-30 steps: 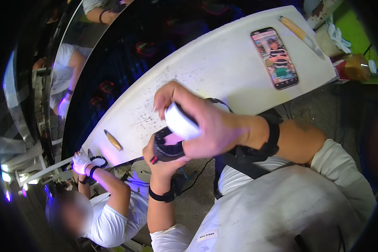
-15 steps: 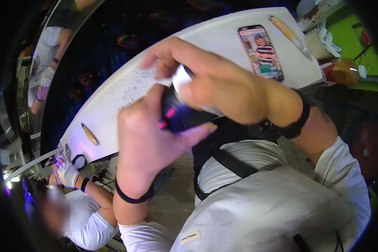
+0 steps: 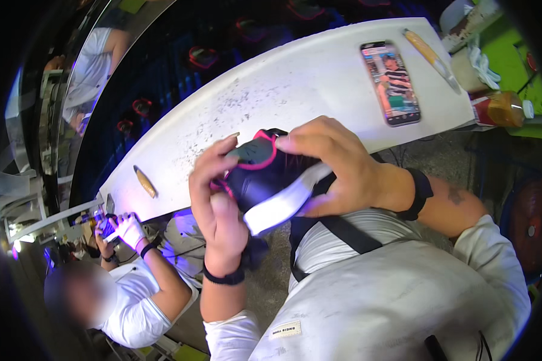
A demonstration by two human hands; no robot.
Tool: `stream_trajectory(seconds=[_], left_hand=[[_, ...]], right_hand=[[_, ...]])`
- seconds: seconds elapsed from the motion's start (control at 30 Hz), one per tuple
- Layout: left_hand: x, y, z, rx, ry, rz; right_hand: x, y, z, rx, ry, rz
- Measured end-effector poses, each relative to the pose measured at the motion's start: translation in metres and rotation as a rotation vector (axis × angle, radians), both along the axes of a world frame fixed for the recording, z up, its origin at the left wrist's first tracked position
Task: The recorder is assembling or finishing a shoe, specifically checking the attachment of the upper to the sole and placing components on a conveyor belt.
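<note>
Blk shoe (image 3: 265, 180) w/ pink trim, white sole; white table (image 3: 295, 90).

Bright daylight, dark fisheye-warped edges.

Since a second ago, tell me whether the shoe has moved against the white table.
Yes. The shoe, held by both hands, went from below the table edge up and right; its toe now overlaps that edge, closer to the phone.

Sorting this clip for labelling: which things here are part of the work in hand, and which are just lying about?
In hand:
- black shoe with pink trim and white sole
- left hand and right hand, both gripping it

Lying about:
- phone on the white table
- two yellowish tools
- bottle
</note>
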State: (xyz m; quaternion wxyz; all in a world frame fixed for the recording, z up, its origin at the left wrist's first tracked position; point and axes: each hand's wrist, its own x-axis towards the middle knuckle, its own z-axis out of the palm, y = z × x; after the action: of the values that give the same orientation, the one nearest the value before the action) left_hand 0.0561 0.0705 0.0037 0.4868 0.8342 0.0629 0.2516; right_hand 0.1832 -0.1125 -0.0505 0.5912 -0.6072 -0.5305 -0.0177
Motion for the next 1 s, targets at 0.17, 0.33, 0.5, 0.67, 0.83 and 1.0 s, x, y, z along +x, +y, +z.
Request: stream_trajectory(seconds=[0.17,0.33,0.5,0.67,0.83,1.0], left_hand=[[-0.058,0.003,0.002,0.364,0.240,0.019],[-0.071,0.005,-0.015,0.209,0.187,0.088],[-0.077,0.001,-0.023,-0.103,0.238,0.178],[-0.064,0.015,-0.032,-0.254,0.189,0.108],[-0.022,0.055,-0.032,-0.947,0.076,-0.188],[0.052,0.113,-0.045,-0.672,0.332,0.098]], right_hand=[[-0.019,0.001,-0.037,-0.298,0.006,0.001],[-0.018,0.005,-0.043,-0.202,-0.007,0.050],[-0.013,0.001,-0.053,-0.110,-0.034,0.009],[-0.006,0.006,-0.063,-0.353,0.136,0.092],[0.042,-0.001,0.004,-0.319,0.989,0.241],[0.160,-0.032,0.156,-0.039,0.571,0.225]])
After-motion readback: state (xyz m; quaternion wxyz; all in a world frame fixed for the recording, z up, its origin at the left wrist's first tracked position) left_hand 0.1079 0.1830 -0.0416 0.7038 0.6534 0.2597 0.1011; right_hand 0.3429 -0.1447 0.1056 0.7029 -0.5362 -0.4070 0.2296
